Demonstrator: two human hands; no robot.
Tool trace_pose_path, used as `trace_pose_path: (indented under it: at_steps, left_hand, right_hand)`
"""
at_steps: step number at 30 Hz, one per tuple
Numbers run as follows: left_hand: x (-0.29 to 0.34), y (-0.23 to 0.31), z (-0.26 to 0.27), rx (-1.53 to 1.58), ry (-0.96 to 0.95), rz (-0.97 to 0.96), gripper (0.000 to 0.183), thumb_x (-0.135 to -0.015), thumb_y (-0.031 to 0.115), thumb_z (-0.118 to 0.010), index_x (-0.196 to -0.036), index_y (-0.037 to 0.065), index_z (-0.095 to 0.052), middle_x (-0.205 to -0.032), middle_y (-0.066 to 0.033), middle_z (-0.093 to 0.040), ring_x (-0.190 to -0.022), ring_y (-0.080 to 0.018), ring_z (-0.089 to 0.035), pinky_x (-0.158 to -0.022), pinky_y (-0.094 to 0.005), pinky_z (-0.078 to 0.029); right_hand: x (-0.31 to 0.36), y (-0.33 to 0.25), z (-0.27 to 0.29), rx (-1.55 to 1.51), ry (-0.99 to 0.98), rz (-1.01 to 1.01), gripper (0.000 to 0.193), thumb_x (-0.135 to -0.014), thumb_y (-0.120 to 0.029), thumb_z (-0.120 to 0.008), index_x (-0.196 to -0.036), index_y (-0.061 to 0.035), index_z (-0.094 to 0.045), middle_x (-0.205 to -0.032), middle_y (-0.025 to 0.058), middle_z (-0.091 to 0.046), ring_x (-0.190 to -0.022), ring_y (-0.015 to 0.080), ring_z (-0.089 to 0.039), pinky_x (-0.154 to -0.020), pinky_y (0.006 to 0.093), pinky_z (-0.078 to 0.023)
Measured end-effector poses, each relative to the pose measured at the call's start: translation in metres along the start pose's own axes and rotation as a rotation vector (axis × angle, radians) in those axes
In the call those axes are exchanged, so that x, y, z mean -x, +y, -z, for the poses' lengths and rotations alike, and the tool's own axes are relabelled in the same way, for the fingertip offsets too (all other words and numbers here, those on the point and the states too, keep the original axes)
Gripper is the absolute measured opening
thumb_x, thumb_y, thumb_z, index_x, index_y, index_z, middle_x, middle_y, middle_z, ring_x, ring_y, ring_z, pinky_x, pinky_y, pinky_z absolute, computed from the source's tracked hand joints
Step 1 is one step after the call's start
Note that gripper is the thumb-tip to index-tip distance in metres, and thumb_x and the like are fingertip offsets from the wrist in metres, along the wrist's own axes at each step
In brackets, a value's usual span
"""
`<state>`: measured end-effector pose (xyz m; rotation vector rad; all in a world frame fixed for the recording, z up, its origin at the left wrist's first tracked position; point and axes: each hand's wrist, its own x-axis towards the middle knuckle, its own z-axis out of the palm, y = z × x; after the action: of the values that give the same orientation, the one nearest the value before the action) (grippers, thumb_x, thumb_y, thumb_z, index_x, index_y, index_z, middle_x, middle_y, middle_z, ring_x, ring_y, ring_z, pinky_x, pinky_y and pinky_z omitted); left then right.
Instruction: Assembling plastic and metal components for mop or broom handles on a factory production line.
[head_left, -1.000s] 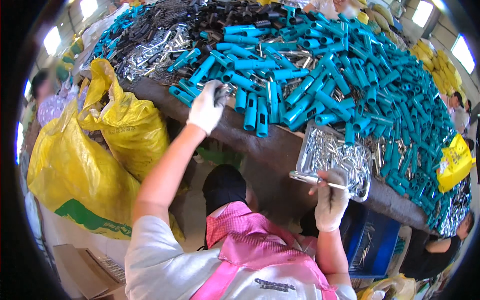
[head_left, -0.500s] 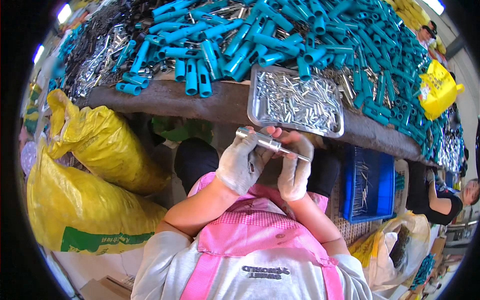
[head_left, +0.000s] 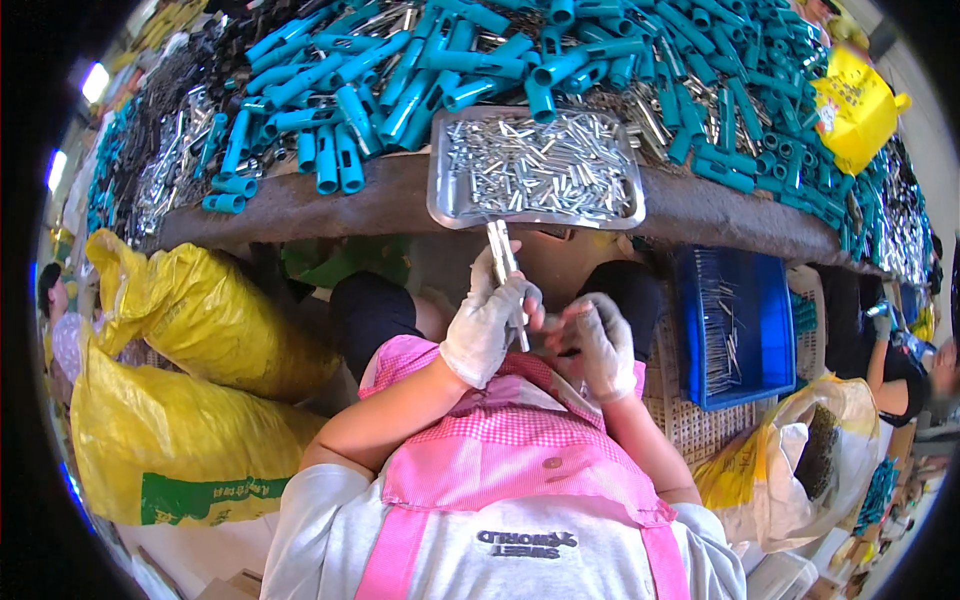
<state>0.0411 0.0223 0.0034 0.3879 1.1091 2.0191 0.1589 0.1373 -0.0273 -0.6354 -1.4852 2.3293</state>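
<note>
My left hand [head_left: 484, 335], in a white glove with bare fingertips, is closed around a silver metal tube [head_left: 499, 245]. The tube stands nearly upright in the picture, its upper end near the tray's front edge. A thin metal rod [head_left: 523, 338] sticks out at its lower end. Just right of it is my right hand [head_left: 604, 350], gloved the same way and apart from the tube. Its fingers are bent and smeared by motion, so whether they hold anything is unclear. A metal tray [head_left: 436, 205] full of small silver pins lies beyond both hands.
Teal slotted tubes [head_left: 470, 65] are heaped across the bench [head_left: 330, 200]. A blue bin [head_left: 745, 395] with thin rods stands at right, near an open sack [head_left: 775, 500]. Yellow sacks [head_left: 190, 430] fill the left. A yellow bag [head_left: 855, 110] and another person [head_left: 885, 350] are at far right.
The tube has swung from lying slantwise to nearly upright in my left hand. My right hand has come off the thin rod and moved down. The whole view has shifted a little.
</note>
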Motion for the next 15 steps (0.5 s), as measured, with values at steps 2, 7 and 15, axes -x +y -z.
trace_pose_path:
  at_steps: [2,7,15]
  left_hand:
    - [0.003,-0.003,-0.003,0.015,-0.072,0.152,0.033,-0.1,0.03,-0.037,-0.127,0.011,-0.037,-0.071,-0.0038,-0.047,-0.055,-0.0122,-0.047,-0.051,-0.0251,-0.042]
    - [-0.002,-0.015,-0.025,-0.109,-0.186,0.469,0.028,-0.097,0.028,-0.046,-0.112,0.005,-0.05,-0.073,-0.0038,-0.05,-0.05,-0.0103,-0.048,-0.046,-0.0225,-0.04]
    - [-0.024,-0.032,-0.021,-0.127,-0.241,0.675,0.051,-0.092,0.025,-0.045,-0.138,0.012,-0.027,-0.075,-0.0055,-0.047,-0.048,-0.0096,-0.04,-0.044,-0.0224,-0.033]
  right_hand:
    - [-0.005,-0.004,0.013,0.09,0.094,0.126,0.027,-0.097,-0.028,-0.046,-0.101,-0.0025,-0.054,-0.095,0.0061,-0.061,-0.087,0.0131,-0.057,-0.077,0.0273,-0.046]
    - [-0.007,-0.029,0.016,-0.009,-0.021,-0.04,0.028,-0.092,-0.024,-0.055,-0.108,0.0001,-0.057,-0.086,0.0036,-0.06,-0.059,0.0104,-0.053,-0.055,0.0228,-0.044]
    - [-0.027,0.013,0.075,0.041,0.203,0.166,0.019,-0.092,-0.019,-0.056,-0.1,-0.0023,-0.059,-0.092,0.0031,-0.06,-0.085,0.0101,-0.057,-0.077,0.0252,-0.047]
